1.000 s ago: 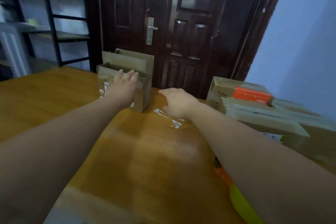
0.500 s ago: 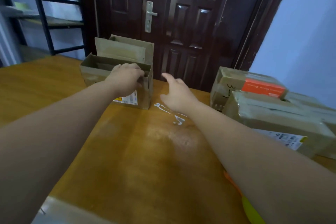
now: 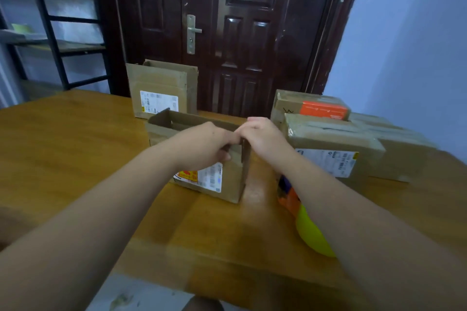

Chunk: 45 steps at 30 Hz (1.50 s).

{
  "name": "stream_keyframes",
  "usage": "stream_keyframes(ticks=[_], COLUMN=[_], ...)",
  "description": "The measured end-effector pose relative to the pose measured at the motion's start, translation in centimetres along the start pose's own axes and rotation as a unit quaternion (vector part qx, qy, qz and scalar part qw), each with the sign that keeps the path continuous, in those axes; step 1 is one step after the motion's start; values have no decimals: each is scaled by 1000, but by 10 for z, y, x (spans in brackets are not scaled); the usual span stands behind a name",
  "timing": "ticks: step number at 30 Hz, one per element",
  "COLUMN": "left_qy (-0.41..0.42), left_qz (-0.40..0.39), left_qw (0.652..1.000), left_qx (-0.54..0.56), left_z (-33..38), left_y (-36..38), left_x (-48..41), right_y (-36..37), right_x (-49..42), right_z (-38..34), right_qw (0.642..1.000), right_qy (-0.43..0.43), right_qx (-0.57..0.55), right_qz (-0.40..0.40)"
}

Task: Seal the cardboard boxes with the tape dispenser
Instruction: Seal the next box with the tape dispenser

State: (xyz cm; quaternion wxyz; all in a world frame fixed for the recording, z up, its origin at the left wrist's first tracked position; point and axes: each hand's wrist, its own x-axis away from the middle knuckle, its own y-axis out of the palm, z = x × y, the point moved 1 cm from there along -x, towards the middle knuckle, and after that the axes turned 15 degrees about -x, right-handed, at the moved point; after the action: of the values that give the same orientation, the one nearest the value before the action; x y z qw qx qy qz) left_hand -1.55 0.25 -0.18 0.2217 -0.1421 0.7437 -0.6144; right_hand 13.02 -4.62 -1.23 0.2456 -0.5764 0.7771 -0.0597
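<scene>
This is a plain room in a home or small office, used for packing parcels; which of the two cannot be told. A dark panelled wooden door (image 3: 242, 33) with a metal lever handle (image 3: 192, 33) fills the far side, set in pale bluish walls (image 3: 409, 45). A black metal rack (image 3: 50, 20) with shelves stands at the left. A wide wooden tabletop (image 3: 63, 146) carries several cardboard boxes (image 3: 333, 139). Most bear printed shipping labels (image 3: 158, 101), some are taped shut, and one box (image 3: 232, 179) is open at the top.
</scene>
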Motion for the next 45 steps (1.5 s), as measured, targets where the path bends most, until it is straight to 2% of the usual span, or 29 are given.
stream_keyframes(ticks=[2, 5, 9, 14, 16, 18, 21, 22, 24, 26, 27, 30, 32, 35, 37, 40, 42, 45], left_qy=[2, 3, 9, 45, -21, -136, -329, -381, -425, -390, -370, -350, -354, -376, -389, -424, -446, -471], left_qz=[-10, 13, 79, 130, 166, 231, 304, 295, 259, 245, 252, 280, 281, 293, 298, 269, 244, 227], left_qw=[1000, 1000, 994, 987, 984, 963, 894, 876, 858, 824, 818, 827, 823, 799, 779, 771, 774, 786], left_qx=[-16, -28, -78, -78, -69, -35, -18, -12, 129, 329, 362, 341, 343, 367, 392, 392, 377, 330], left_z=[15, 34, 55, 85, 89, 83, 51, 38, 20, 18, 20, 18, 14, 15, 19, 22, 21, 27], left_y=[-1, -5, -9, -3, 3, 4, 14, 21, 36, 51, 57, 72, 73, 71, 71, 69, 67, 63], left_x=[10, 22, 31, 41, 47, 60, 74, 78, 83, 86, 89, 94, 93, 90, 87, 84, 81, 76], right_y=[-4, -12, -19, -22, -18, -13, -11, -11, -10, -11, -12, -16, -18, -22, -24, -24, -20, -8], right_x=[12, 23, 32, 45, 50, 55, 55, 55, 54, 56, 57, 59, 60, 68, 76, 92, 99, 101], right_z=[2, 1, 0, 10, 14, 20, 24, 25, 28, 31, 32, 31, 31, 27, 28, 36, 39, 40], right_qw=[998, 996, 994, 990, 988, 987, 990, 992, 994, 994, 992, 985, 983, 970, 970, 987, 992, 999], right_qy=[37, 70, 78, 74, 67, 64, 72, 70, 47, 23, 15, 0, 20, 53, 31, -19, -19, -26], right_qx=[36, 38, 33, 99, 117, 127, 92, 77, 53, 21, 4, -24, -69, -173, -190, -137, -116, -24], right_qz=[-19, 31, 67, 64, 72, 69, 77, 77, 84, 109, 127, 171, 171, 162, 151, 86, 41, 27])
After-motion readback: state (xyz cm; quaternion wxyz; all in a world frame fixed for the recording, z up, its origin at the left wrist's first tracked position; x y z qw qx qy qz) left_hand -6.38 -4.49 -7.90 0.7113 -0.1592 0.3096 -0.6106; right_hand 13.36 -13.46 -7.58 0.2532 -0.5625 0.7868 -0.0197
